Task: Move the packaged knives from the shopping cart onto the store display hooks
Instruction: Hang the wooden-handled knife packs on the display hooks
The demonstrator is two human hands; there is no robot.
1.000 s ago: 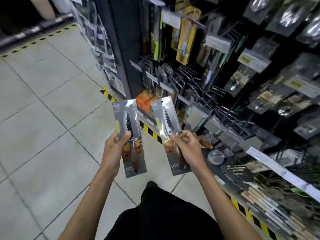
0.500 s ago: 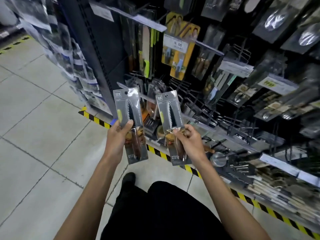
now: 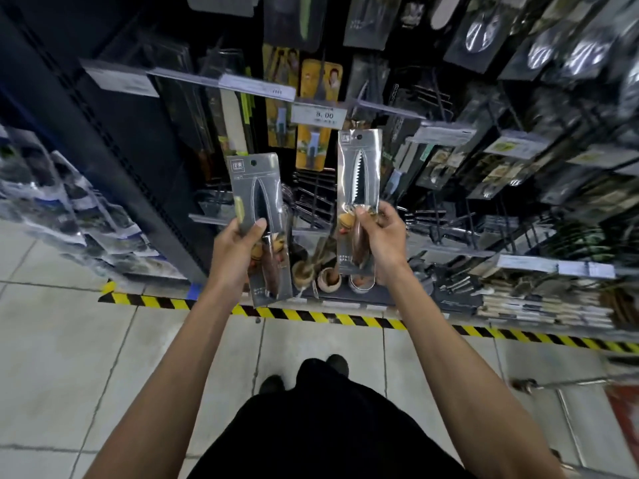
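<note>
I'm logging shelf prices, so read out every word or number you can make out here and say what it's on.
"8.00": white price tag above the right knife package.
Logo squares and small print on that package and the left knife package: too small to read.
Other shelf labels: blurred, unreadable.

Place: we stand in a shop aisle, in the kitchenware section.
Racks: we see wire display hooks [image 3: 311, 198], and carded utensils [image 3: 484, 32] hanging in rows above them.
Prices: we read a price tag [image 3: 318, 115] marked 8.00, with label strips [image 3: 553, 267] along the shelf edges.
Floor: we face pale tiles [image 3: 69, 357] with yellow-black hazard tape [image 3: 311, 316] at the fixture's foot.
</note>
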